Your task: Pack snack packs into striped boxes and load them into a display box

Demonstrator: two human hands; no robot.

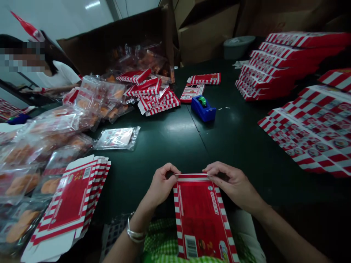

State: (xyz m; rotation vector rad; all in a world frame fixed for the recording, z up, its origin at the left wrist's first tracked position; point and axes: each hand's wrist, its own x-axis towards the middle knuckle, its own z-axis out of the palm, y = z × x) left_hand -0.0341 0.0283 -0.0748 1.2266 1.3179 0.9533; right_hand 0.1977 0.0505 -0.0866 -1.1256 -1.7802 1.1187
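Red-striped cardboard carton [199,215] hangs at the near middle, over green checked cloth [159,237]; our left hand [163,182] and right hand [233,182] pinch the two corners of its far end. We should press both evenly, keeping that edge straight and uncreased.

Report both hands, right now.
Left hand: closed, pinching the red box at its far left corner.
Right hand: closed, pinching the same box's far right corner.

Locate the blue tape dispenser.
In the head view, the blue tape dispenser sits on the dark table, just right of centre, near a flat printed box, beyond the right hand.
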